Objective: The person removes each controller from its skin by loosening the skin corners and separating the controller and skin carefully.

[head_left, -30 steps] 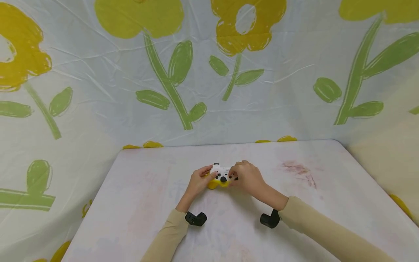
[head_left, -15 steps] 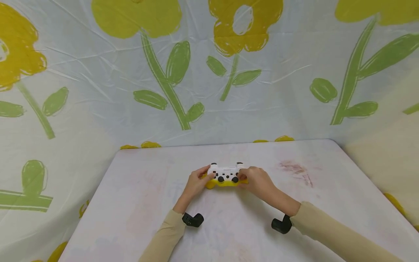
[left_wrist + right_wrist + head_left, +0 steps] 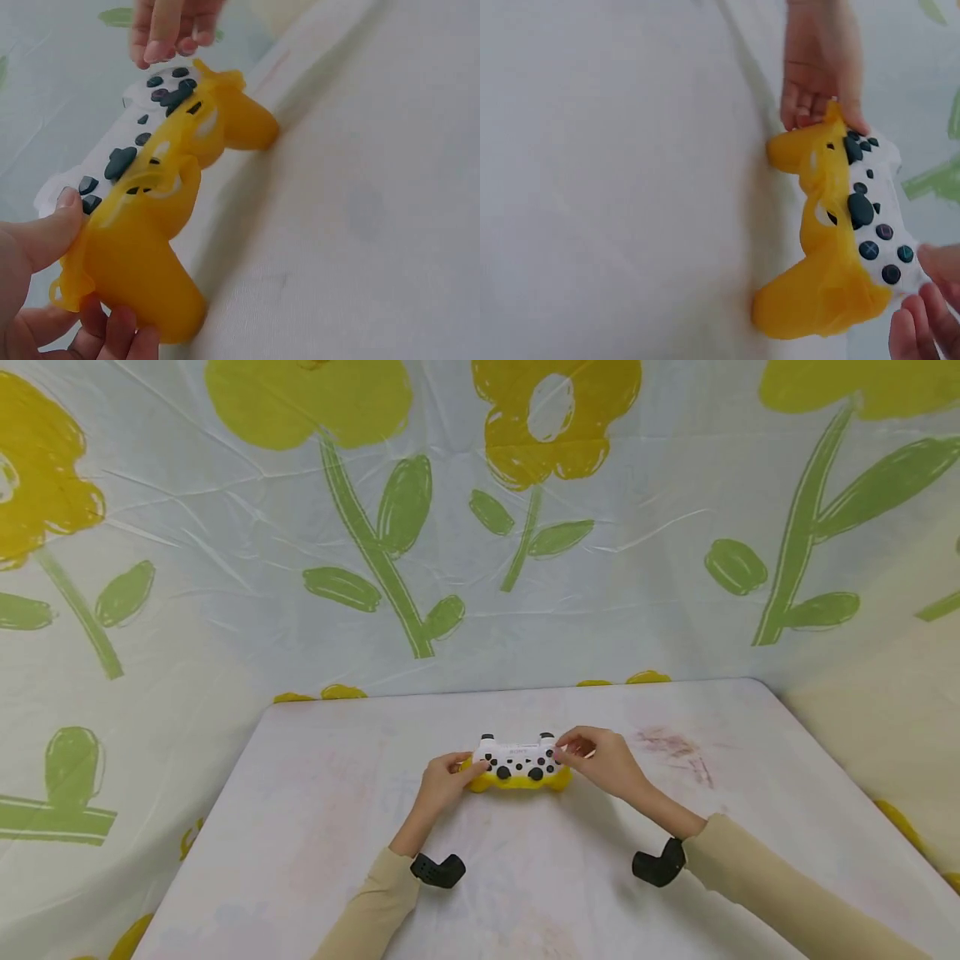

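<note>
A white game controller [image 3: 517, 750] with black buttons and sticks wears a yellow soft cover [image 3: 142, 277] over its grips and lower part; its upper face is bare white. My left hand [image 3: 441, 781] holds the controller's left end, thumb on the face near the directional buttons and fingers underneath. At the upper right corner is my right hand [image 3: 600, 762], its fingers loosely bent beside the white edge. In the left wrist view those fingertips [image 3: 156, 52] appear slightly apart from the controller; whether the thumb touches it I cannot tell.
A pale, faintly stained cloth covers the table [image 3: 360, 802]. Behind it hangs a fabric backdrop [image 3: 645, 543] printed with yellow flowers and green leaves. Black wrist cameras [image 3: 438, 870] are worn on both arms.
My right hand has moved right, off the cover's right side, to the upper right corner, and its fingers have loosened. The controller's right face now shows. My left hand keeps its hold.
</note>
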Demonstrator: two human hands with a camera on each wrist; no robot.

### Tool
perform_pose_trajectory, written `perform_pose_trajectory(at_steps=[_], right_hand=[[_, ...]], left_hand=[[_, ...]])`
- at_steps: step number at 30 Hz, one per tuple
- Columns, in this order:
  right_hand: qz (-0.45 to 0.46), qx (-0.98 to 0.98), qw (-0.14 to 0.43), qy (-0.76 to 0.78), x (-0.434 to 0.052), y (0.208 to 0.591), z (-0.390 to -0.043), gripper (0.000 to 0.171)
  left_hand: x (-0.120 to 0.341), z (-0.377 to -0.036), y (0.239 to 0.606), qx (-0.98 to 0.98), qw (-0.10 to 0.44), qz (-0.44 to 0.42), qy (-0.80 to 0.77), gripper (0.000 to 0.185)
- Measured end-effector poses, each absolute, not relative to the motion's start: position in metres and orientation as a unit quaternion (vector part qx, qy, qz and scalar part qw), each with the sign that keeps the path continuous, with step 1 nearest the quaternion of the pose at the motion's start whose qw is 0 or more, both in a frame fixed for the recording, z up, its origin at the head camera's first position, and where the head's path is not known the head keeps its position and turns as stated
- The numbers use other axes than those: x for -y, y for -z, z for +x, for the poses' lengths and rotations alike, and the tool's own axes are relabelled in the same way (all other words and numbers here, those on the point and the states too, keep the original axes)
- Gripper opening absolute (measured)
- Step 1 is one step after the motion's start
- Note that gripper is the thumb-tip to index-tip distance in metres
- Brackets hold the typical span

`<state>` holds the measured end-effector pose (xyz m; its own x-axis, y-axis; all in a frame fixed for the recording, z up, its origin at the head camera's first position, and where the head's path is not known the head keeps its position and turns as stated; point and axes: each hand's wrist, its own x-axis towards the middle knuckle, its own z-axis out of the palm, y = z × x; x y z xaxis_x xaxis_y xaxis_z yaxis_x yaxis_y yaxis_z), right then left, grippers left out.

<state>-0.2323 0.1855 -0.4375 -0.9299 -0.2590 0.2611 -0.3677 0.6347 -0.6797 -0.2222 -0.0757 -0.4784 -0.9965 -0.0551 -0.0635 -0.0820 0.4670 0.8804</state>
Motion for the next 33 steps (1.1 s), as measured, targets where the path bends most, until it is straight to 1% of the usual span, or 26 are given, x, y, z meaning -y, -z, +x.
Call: perform_pose_trajectory(at_steps=[1, 3, 7, 9, 10, 12, 14, 19, 20, 21, 28, 30, 33], right_hand=[[0.144, 0.902, 0.05, -0.405, -0.188, 0.437, -0.233, 0.021], [0.089, 0.896, -0.012, -0.436, -0.192, 0.436, -0.235, 0.035], [0.022, 0.847, -0.178, -0.501, -0.196, 0.437, -0.236, 0.062], [0.005, 0.815, -0.236, -0.529, -0.197, 0.438, -0.237, 0.068], [-0.001, 0.798, -0.253, -0.546, -0.198, 0.439, -0.238, 0.068], [-0.01, 0.77, -0.273, -0.577, -0.2, 0.44, -0.239, 0.066], [-0.023, 0.734, -0.287, -0.615, -0.202, 0.441, -0.24, 0.059], [-0.069, 0.636, -0.332, -0.693, -0.207, 0.446, -0.244, 0.022], [-0.072, 0.626, -0.34, -0.699, -0.208, 0.446, -0.244, 0.017], [-0.076, 0.618, -0.344, -0.702, -0.208, 0.447, -0.245, 0.016], [-0.072, 0.577, -0.38, -0.719, -0.213, 0.449, -0.246, 0.024], [-0.067, 0.582, -0.377, -0.717, -0.212, 0.45, -0.246, 0.025], [-0.067, 0.615, -0.351, -0.703, -0.21, 0.451, -0.246, 0.017]], left_hand=[[0.075, -0.223, 0.479, -0.85, 0.015, -0.047, -0.525, 0.053], [0.075, -0.224, 0.48, -0.834, 0.021, -0.059, -0.548, 0.052], [0.077, -0.226, 0.484, -0.793, 0.041, -0.078, -0.602, 0.05], [0.079, -0.227, 0.487, -0.776, 0.048, -0.08, -0.624, 0.05], [0.079, -0.227, 0.488, -0.767, 0.052, -0.079, -0.634, 0.05], [0.081, -0.228, 0.489, -0.754, 0.057, -0.07, -0.651, 0.049], [0.082, -0.228, 0.49, -0.741, 0.063, -0.06, -0.666, 0.047], [0.085, -0.228, 0.491, -0.711, 0.079, -0.044, -0.697, 0.043], [0.085, -0.228, 0.491, -0.705, 0.082, -0.042, -0.703, 0.042], [0.086, -0.228, 0.491, -0.7, 0.087, -0.039, -0.708, 0.042], [0.092, -0.229, 0.493, -0.688, 0.118, -0.021, -0.715, 0.041], [0.094, -0.228, 0.491, -0.688, 0.123, -0.015, -0.715, 0.042], [0.097, -0.226, 0.49, -0.687, 0.122, 0.002, -0.717, 0.045]])
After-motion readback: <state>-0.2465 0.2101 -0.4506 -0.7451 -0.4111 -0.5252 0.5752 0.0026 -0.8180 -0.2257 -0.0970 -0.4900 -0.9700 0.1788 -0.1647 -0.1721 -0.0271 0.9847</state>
